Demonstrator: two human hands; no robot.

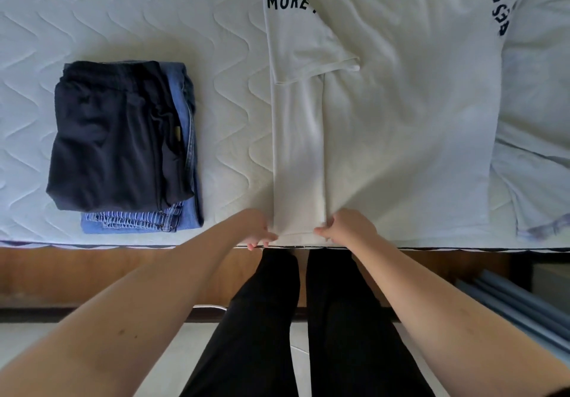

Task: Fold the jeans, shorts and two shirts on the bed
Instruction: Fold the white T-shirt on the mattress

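The bed (123, 20) has a soft, matt white cover stitched in wavy lines. The white shirt (401, 119) is smooth cloth with dark printed letters. The dark shorts (111, 137) look soft and a bit shiny. The jeans (185, 217) under them are rough blue denim. The bed frame (92, 270) looks like brown wood.

Both your bare forearms reach forward from the bottom corners and converge at centre. Your left hand (257, 227) is palm down with its fingers curled, fingertips (251, 246) pointing back toward you. Your right hand (348, 225) sits just beside it at the same height, knuckles up, fingers bent and pinching at the thumb side. The hands are near each other, not touching. Your legs in black trousers stand below, between the arms.
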